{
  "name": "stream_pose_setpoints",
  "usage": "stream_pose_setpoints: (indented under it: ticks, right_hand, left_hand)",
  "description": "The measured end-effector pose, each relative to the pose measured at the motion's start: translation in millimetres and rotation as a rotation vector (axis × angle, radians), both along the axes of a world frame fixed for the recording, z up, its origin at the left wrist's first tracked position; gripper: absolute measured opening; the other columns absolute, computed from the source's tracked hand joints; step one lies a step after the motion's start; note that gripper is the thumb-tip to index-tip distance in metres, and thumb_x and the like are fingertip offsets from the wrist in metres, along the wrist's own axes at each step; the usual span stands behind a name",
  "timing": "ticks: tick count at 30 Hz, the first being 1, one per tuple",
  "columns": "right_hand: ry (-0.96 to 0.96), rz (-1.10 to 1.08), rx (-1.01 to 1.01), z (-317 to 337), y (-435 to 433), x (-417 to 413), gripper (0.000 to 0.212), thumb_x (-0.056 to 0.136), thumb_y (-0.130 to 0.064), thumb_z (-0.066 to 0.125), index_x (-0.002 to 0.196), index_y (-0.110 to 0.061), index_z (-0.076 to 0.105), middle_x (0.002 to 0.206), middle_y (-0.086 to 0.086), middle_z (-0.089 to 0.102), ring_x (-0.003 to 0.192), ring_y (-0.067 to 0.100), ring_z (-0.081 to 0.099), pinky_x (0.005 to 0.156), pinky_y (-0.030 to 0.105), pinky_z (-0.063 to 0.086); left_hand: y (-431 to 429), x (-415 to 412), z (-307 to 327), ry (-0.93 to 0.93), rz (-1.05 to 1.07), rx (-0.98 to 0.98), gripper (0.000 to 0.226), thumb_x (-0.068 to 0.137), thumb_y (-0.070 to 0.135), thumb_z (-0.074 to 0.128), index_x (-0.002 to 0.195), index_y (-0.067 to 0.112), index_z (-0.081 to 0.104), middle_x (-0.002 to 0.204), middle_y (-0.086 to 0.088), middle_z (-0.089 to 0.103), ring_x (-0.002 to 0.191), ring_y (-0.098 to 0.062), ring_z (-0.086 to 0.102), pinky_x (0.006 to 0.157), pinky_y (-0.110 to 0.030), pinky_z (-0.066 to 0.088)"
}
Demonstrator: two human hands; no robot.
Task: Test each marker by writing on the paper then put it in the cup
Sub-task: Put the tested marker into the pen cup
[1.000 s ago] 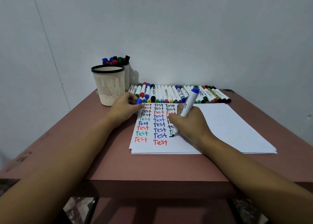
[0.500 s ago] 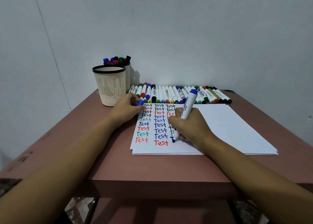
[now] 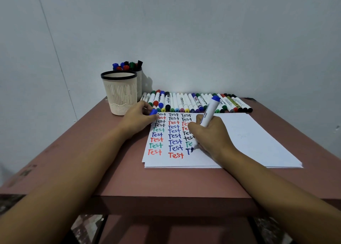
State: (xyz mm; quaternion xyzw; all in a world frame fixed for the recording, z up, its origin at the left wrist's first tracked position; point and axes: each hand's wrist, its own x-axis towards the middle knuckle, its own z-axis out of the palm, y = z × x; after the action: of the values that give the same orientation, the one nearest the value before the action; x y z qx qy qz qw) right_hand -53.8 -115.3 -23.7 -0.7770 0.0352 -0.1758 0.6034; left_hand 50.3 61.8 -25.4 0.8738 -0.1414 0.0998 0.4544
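My right hand (image 3: 212, 135) grips a white marker with a blue end (image 3: 209, 112), its tip down on the white paper (image 3: 249, 138) beside a fresh blue "T" in the third column. Rows of "Test" in black, red, green and blue fill the paper's left part. At the paper's top-left corner my left hand (image 3: 137, 119) pinches the marker's blue cap (image 3: 153, 112). A cream mesh cup (image 3: 120, 94) with a black rim stands just behind that hand. Behind it, a second cup (image 3: 139, 81) holds several markers.
A long row of capped markers (image 3: 195, 103) lies along the wall behind the paper. The reddish-brown table (image 3: 110, 170) ends at a front edge near me, and a grey wall closes off the back and left.
My right hand has shifted the marker tip down and right, drawing a blue "T" under the green word. My left hand stayed put with the cap.
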Motion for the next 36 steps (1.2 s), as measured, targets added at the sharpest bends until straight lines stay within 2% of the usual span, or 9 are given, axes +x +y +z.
stream_pose_setpoints:
  ticks: [3,7,12,14,17,23,27,31,36]
  right_hand:
    - [0.024,0.035,-0.014,-0.6,1.3,-1.4,0.036,0.081,-0.004,0.055,0.053,-0.014,0.033,0.05,0.003,0.035,0.037,0.011,0.038,0.041,0.02,0.037]
    - [-0.006,-0.023,-0.015,-0.3,2.8,-0.8,0.041,0.081,-0.002,0.054,0.051,-0.016,0.03,0.045,-0.006,0.03,0.044,0.013,0.036,0.045,0.025,0.042]
    - [-0.049,-0.12,-0.004,2.7,2.8,-2.6,0.037,0.081,-0.005,0.056,0.053,-0.016,0.034,0.046,-0.008,0.034,0.046,0.014,0.04,0.056,0.041,0.054]
    - [-0.044,-0.116,-0.013,2.6,3.4,-3.5,0.038,0.081,-0.005,0.056,0.052,-0.016,0.035,0.044,-0.01,0.033,0.044,0.012,0.039,0.055,0.038,0.054]
    - [-0.017,-0.088,0.003,3.2,3.0,-3.1,0.034,0.081,-0.006,0.057,0.054,-0.015,0.038,0.05,-0.004,0.038,0.044,0.012,0.043,0.053,0.032,0.051]
    - [-0.006,-0.079,-0.032,0.1,1.0,0.7,0.038,0.08,-0.005,0.056,0.05,-0.016,0.035,0.048,-0.001,0.036,0.046,0.019,0.042,0.049,0.029,0.044]
    - [0.007,-0.098,-0.012,1.8,1.2,-1.8,0.033,0.082,-0.008,0.056,0.055,-0.014,0.038,0.051,0.0,0.04,0.037,0.012,0.041,0.044,0.022,0.037]
    - [-0.049,-0.22,-0.025,5.5,0.9,-4.3,0.032,0.084,-0.009,0.055,0.057,-0.015,0.038,0.057,-0.001,0.041,0.048,0.012,0.042,0.047,0.023,0.042]
    - [-0.032,-0.173,-0.069,5.7,3.1,-5.2,0.036,0.085,-0.007,0.054,0.056,-0.016,0.034,0.054,-0.003,0.035,0.046,0.012,0.037,0.043,0.023,0.038]
  left_hand:
    - [0.1,-0.4,0.4,0.001,0.001,-0.005,0.023,0.084,0.024,0.068,0.098,0.015,0.053,0.084,0.005,0.053,0.079,-0.012,0.05,0.065,-0.02,0.039]
    - [0.3,-1.2,0.7,0.004,-0.001,0.002,0.023,0.084,0.025,0.068,0.098,0.016,0.053,0.085,0.005,0.054,0.081,-0.013,0.051,0.066,-0.019,0.039]
    - [-0.3,-1.0,0.9,0.007,-0.004,0.013,0.024,0.084,0.026,0.068,0.099,0.017,0.052,0.088,0.005,0.053,0.083,-0.012,0.051,0.066,-0.019,0.04]
    - [-0.1,-1.1,0.9,0.012,-0.006,0.01,0.024,0.083,0.026,0.068,0.099,0.017,0.052,0.087,0.005,0.053,0.081,-0.011,0.051,0.066,-0.019,0.04]
    - [-0.1,-0.9,0.8,0.013,-0.007,0.0,0.024,0.084,0.025,0.068,0.099,0.017,0.052,0.084,0.007,0.053,0.078,-0.009,0.05,0.067,-0.019,0.04]
    - [0.2,0.1,0.6,0.013,-0.01,0.004,0.023,0.083,0.025,0.068,0.098,0.017,0.052,0.087,0.004,0.054,0.082,-0.013,0.051,0.067,-0.02,0.04]
    - [0.7,0.8,0.4,0.019,-0.01,0.004,0.024,0.083,0.025,0.069,0.099,0.017,0.052,0.094,0.0,0.056,0.087,-0.015,0.053,0.069,-0.02,0.041]
    - [0.0,0.5,0.2,0.016,-0.005,0.006,0.024,0.083,0.026,0.068,0.098,0.017,0.052,0.093,0.002,0.055,0.087,-0.015,0.052,0.069,-0.019,0.041]
    - [0.0,0.7,-0.2,0.028,-0.007,0.002,0.024,0.083,0.025,0.069,0.099,0.017,0.052,0.091,0.003,0.055,0.088,-0.016,0.053,0.074,-0.028,0.044]
